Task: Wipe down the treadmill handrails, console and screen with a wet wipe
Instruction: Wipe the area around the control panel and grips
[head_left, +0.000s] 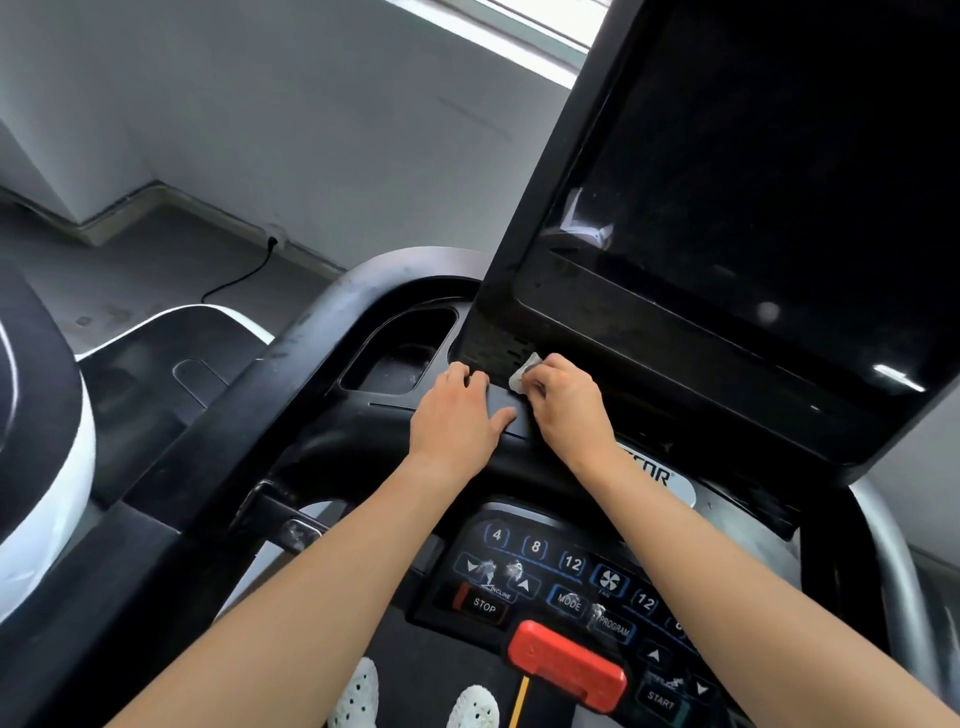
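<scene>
Two hands up on the ledge of the console, side by side, not touching. Right hand curled, thumb and fingertips pinching a small crumpled wet wipe and pressing it to the lower left corner of the screen housing, right where that corner meets the ledge. Left hand just beside it, spread flat on the black plastic, holding nothing, thumb stretched toward the right hand.

Close behind the wipe, a patch of vent slots. Just left of the left hand, a deep cup recess, dusty at the bottom. Above both hands, the big dark screen, tilted and overhanging the ledge, with window glare near its lower left.

Further out, the black left handrail curving down toward the near left, and the silver right handrail partly behind the right forearm. Between the forearms, the button panel: 4, 8, 12, a fan key, MODE, PROGRAM, STOP, START, with white smears on several keys and its right end hidden under the right forearm. Below that, a red safety clip on a yellow cord, then two white shoes.

Far left, a neighbouring white-and-black machine and a black cable across the grey floor to the wall.
</scene>
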